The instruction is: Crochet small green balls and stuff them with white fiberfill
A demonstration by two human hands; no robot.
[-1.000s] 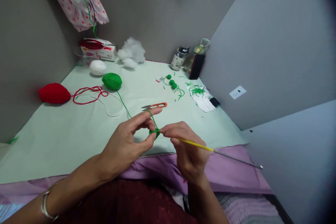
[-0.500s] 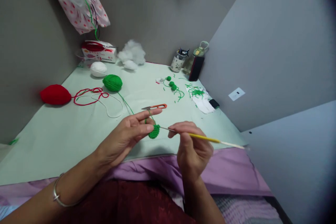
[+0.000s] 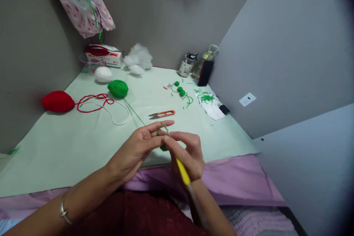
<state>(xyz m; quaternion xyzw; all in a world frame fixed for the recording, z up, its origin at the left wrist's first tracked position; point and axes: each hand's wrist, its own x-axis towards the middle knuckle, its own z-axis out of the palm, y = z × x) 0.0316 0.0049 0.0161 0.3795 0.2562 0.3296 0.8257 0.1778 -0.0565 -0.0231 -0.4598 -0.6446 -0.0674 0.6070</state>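
Observation:
Between the thumb and fingers of my left hand (image 3: 138,143) is a small green crochet piece (image 3: 163,148), mostly covered by my fingers. Green yarn (image 3: 135,112) runs from the green yarn ball (image 3: 118,89) over my left index finger, which points out to the right. My right hand (image 3: 188,155) is closed around a crochet hook (image 3: 183,171) with a yellow handle, tilted down toward my right forearm. The hook's tip is hidden at the crochet piece, where the fingertips of both hands meet. Just beyond lie thread snips (image 3: 163,114) with an orange handle.
Red yarn (image 3: 58,101) and white yarn (image 3: 103,75) lie at the left. White stuffing (image 3: 138,59) sits at the back beside a box (image 3: 110,58). Small green balls (image 3: 180,90), green yarn scraps (image 3: 207,98), a pen cup (image 3: 186,65) and a dark phone-like slab (image 3: 205,73) stand right.
My right hand has moved left against my left fingers, and the hook has swung from pointing right to pointing down toward me. The crochet piece is now largely covered.

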